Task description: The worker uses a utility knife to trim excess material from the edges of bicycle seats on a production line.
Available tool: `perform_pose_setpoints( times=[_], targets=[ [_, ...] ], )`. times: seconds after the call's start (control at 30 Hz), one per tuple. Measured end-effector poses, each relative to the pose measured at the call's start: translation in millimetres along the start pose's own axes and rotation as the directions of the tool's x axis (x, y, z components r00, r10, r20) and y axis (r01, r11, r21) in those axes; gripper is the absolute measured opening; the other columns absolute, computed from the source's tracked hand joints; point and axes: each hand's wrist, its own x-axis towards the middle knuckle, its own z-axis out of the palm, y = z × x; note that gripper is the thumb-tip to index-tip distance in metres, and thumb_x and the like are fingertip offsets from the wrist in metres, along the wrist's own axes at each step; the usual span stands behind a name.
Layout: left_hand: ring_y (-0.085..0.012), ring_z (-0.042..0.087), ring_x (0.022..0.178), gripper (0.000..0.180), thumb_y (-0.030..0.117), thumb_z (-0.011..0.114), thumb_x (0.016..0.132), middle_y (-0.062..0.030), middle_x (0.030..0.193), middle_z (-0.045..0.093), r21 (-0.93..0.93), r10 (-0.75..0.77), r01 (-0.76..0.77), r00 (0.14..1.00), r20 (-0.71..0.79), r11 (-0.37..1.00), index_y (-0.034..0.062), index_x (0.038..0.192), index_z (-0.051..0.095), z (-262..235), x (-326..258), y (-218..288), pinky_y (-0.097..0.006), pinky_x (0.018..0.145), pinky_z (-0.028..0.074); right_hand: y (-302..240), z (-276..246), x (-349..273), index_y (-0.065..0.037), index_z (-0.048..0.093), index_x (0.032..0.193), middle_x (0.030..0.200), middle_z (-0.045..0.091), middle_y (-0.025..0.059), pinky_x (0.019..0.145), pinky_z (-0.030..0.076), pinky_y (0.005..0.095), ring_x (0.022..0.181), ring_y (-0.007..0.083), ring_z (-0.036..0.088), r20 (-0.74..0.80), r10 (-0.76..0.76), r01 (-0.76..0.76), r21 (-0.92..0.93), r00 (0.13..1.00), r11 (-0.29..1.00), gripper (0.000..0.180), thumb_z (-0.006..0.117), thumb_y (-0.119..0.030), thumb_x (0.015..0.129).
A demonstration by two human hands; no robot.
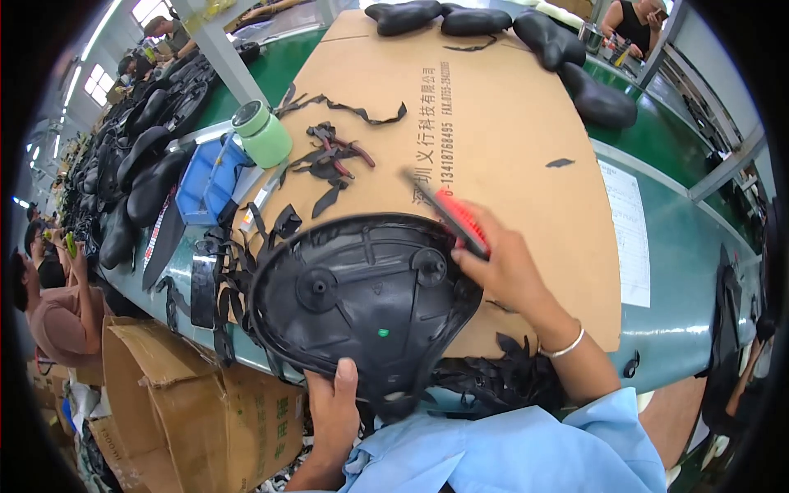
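Note:
A black bicycle saddle (371,308) lies with its underside up, showing moulded ribs, two round bosses and a small green dot. My left hand (333,411) grips it near its narrow front end, thumb on top and fingers beneath. Above the saddle's right side, my right hand (503,267) is closed round a red-and-black tool (454,215) that looks like a utility knife. Its far end is blurred, and it seems apart from the saddle. Red-handled pincers (345,156) rest on the cardboard sheet (526,222) beyond the saddle, among black trimmings (329,197).
Several finished-looking saddles (477,22) line the sheet's far edge. At left stand a green jar (261,135) and a blue bin (207,182). Offcuts (497,378) lie near me. An open carton (205,411) stands at lower left. A paper sheet (626,238) lies right.

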Motion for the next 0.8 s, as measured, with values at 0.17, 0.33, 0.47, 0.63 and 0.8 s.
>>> perform_pose_setpoints(
  times=[0.17,0.33,0.47,0.63,0.8],
  targets=[
    [-0.0203,0.064,0.08,0.031,0.024,0.049,0.096,-0.0103,0.097,0.065,0.217,-0.397,0.483,0.309,0.864,0.848,-0.001,0.114,0.053,-12,-1,29,-0.034,0.075,0.051,7,-24,41,0.001,0.052,0.117,0.074,0.05,-0.0007,0.046,0.042,0.0204,0.055,0.0058,0.049,0.179,0.442,-0.436,0.68,0.879,0.589,0.046,0.066,0.001,0.073],
    [-0.021,0.06,0.079,0.019,0.018,0.061,0.085,-0.0127,0.084,0.058,0.266,0.22,-0.496,0.72,0.659,0.827,0.0003,0.091,0.061,61,67,111,-0.034,0.071,0.048,5,-34,46,0.0,0.053,0.113,0.073,0.051,-0.0006,0.052,0.041,0.0217,0.055,0.0067,0.047,0.237,0.356,-0.427,0.501,0.904,0.753,0.041,0.067,-0.002,0.074],
    [-0.0224,0.055,0.084,0.019,0.02,0.063,0.084,-0.0104,0.081,0.055,0.308,0.424,-0.815,0.532,0.733,0.49,0.0021,0.08,0.061,127,143,62,-0.032,0.076,0.044,-10,-43,34,0.0,0.053,0.115,0.072,0.054,0.0,0.053,0.042,0.0219,0.057,0.0068,0.049,0.21,0.389,-0.438,0.536,0.897,0.721,0.043,0.068,-0.006,0.076],
    [-0.0176,0.049,0.076,0.024,0.024,0.062,0.085,-0.0056,0.072,0.051,0.232,0.034,-0.453,0.505,0.862,0.861,0.0016,0.076,0.059,132,166,52,-0.03,0.07,0.038,-22,-89,-7,-0.005,0.052,0.123,0.071,0.059,0.007,0.054,0.044,0.0248,0.055,0.0129,0.055,0.102,0.546,-0.553,0.255,0.831,0.793,0.039,0.061,-0.007,0.085],
    [-0.0248,0.049,0.078,0.033,0.026,0.059,0.08,-0.0103,0.068,0.052,0.274,-0.063,-0.236,0.639,0.767,0.932,0.0019,0.058,0.055,141,159,56,-0.035,0.074,0.039,-15,-99,-14,-0.012,0.047,0.132,0.069,0.06,0.0117,0.051,0.042,0.0385,0.057,0.029,0.059,0.336,0.231,-0.115,-0.331,0.913,0.937,0.046,0.056,-0.008,0.086]
  ],
)
